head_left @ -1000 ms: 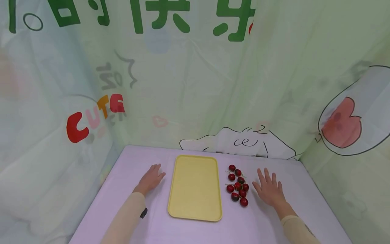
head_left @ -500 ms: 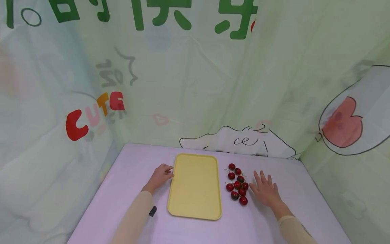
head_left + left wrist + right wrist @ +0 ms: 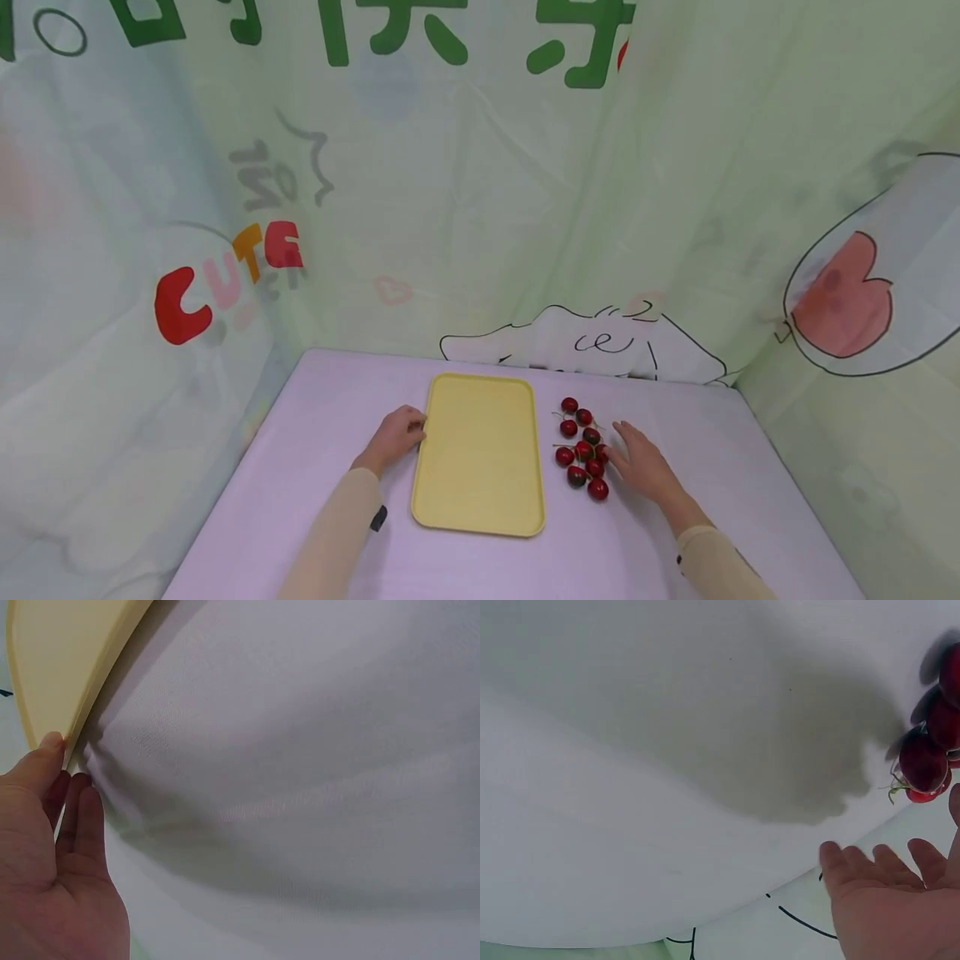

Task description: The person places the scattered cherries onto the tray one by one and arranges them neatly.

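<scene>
The yellow tray (image 3: 478, 467) lies flat before the person, and the cherries (image 3: 583, 451) sit in a loose cluster just beside it, at its three o'clock. I'd judge the work barely begun: every cherry I can see rests on the lilac cloth (image 3: 615, 554), none in the tray.

The tray is a shallow rectangle with rounded corners and a low rim, smooth, probably plastic. The cherries are round and glossy, deep red to nearly black, some with thin stems.

At the tray's nine-to-ten o'clock, the left hand (image 3: 392, 435) pinches its edge, thumb on top. Past the cherries, toward three o'clock, the right hand (image 3: 647, 468) has its fingers extended and grips nothing; whether it touches the nearest cherry I can't tell.

The cloth shows a fine weave. At twelve o'clock hangs a thin, creased pale-green curtain (image 3: 495, 217), with a printed red heart (image 3: 843, 308) toward two.
</scene>
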Action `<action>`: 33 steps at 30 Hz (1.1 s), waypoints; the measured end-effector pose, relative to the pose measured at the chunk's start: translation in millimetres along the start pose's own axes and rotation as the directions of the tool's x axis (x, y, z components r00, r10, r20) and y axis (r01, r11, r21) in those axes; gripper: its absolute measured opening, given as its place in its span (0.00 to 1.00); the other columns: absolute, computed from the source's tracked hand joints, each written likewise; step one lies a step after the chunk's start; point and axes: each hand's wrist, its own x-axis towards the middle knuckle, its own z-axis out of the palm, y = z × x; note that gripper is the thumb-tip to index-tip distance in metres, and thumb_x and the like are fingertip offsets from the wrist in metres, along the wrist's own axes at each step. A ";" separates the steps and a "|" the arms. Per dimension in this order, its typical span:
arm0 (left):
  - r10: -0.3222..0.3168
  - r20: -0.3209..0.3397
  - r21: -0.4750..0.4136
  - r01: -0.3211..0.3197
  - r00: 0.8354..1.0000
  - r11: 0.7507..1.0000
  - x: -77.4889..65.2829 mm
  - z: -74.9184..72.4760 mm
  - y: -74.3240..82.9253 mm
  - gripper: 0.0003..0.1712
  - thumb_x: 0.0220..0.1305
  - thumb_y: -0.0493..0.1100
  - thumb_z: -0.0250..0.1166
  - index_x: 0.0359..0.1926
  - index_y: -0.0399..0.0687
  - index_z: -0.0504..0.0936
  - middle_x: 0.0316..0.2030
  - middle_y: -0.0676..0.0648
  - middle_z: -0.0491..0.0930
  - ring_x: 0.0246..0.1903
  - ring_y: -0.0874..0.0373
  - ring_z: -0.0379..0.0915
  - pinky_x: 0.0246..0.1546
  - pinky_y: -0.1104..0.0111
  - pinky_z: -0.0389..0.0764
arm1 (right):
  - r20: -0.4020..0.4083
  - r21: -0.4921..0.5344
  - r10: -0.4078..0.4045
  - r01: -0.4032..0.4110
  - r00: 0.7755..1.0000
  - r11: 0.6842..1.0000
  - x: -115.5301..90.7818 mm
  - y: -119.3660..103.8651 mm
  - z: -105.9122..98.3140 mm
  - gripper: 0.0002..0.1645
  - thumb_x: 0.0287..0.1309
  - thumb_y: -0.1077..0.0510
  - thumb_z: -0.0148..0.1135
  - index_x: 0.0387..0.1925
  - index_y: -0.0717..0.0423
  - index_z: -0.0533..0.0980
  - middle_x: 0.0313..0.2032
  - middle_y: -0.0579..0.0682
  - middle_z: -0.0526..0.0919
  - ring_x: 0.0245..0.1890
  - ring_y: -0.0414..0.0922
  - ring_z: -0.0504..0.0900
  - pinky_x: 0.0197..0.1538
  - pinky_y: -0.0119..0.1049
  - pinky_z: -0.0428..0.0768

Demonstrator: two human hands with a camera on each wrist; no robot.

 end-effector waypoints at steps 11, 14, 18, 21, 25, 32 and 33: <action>0.021 -0.010 -0.015 -0.021 1.000 1.000 -2.8 0.3 -0.1 0.17 0.60 0.30 0.67 0.51 0.30 0.81 0.45 0.41 0.78 0.46 0.48 0.75 0.51 0.55 0.79 | 0.019 0.075 0.051 -0.052 0.999 0.996 -1.6 0.6 8.2 0.34 0.65 0.58 0.62 0.66 0.69 0.63 0.61 0.70 0.68 0.58 0.64 0.73 0.56 0.57 0.78; 0.023 -0.007 -0.006 -0.023 1.000 1.000 -2.9 0.5 -0.3 0.17 0.60 0.30 0.67 0.51 0.30 0.81 0.45 0.41 0.78 0.46 0.48 0.75 0.52 0.54 0.79 | 0.015 0.102 0.051 -0.053 0.999 0.993 -1.4 4.4 13.3 0.32 0.64 0.59 0.63 0.64 0.70 0.65 0.58 0.69 0.71 0.55 0.62 0.76 0.54 0.53 0.81; 0.012 0.003 0.011 -0.012 1.000 1.000 -0.8 1.3 -2.6 0.17 0.61 0.32 0.67 0.52 0.32 0.81 0.46 0.41 0.78 0.48 0.48 0.75 0.54 0.56 0.78 | -0.009 0.123 0.038 -0.037 0.999 0.992 -1.0 6.2 18.8 0.29 0.63 0.61 0.64 0.61 0.70 0.68 0.53 0.67 0.75 0.51 0.60 0.79 0.52 0.52 0.82; 0.010 0.012 0.019 -0.010 1.000 1.000 0.9 1.8 -4.5 0.18 0.61 0.32 0.67 0.52 0.32 0.81 0.47 0.41 0.78 0.48 0.48 0.75 0.54 0.56 0.78 | -0.018 0.114 0.036 -0.034 0.999 0.993 0.1 7.0 21.3 0.27 0.62 0.63 0.64 0.60 0.69 0.69 0.52 0.65 0.77 0.50 0.59 0.79 0.52 0.51 0.82; 0.005 0.019 0.018 -0.006 1.000 1.000 1.5 2.0 -5.4 0.18 0.61 0.32 0.67 0.52 0.32 0.81 0.47 0.41 0.78 0.49 0.48 0.75 0.54 0.56 0.78 | -0.017 0.109 0.047 -0.045 0.999 0.993 3.1 9.2 24.8 0.27 0.62 0.63 0.64 0.60 0.68 0.69 0.51 0.64 0.77 0.50 0.58 0.79 0.52 0.52 0.82; 0.016 0.025 0.015 -0.016 1.000 1.000 1.2 0.9 -5.7 0.18 0.61 0.33 0.67 0.52 0.32 0.80 0.47 0.41 0.78 0.49 0.48 0.75 0.55 0.55 0.78 | -0.030 0.144 0.062 -0.057 0.998 0.988 2.1 9.6 25.0 0.25 0.61 0.64 0.64 0.58 0.67 0.70 0.51 0.63 0.78 0.50 0.58 0.79 0.53 0.52 0.82; 0.017 0.026 0.017 -0.017 1.000 1.000 1.5 0.8 -5.9 0.18 0.61 0.33 0.67 0.52 0.32 0.80 0.48 0.41 0.78 0.49 0.48 0.75 0.55 0.55 0.78 | -0.036 0.143 0.061 -0.056 0.997 0.988 1.3 9.3 24.3 0.25 0.61 0.64 0.64 0.58 0.66 0.70 0.51 0.63 0.77 0.50 0.57 0.79 0.52 0.52 0.82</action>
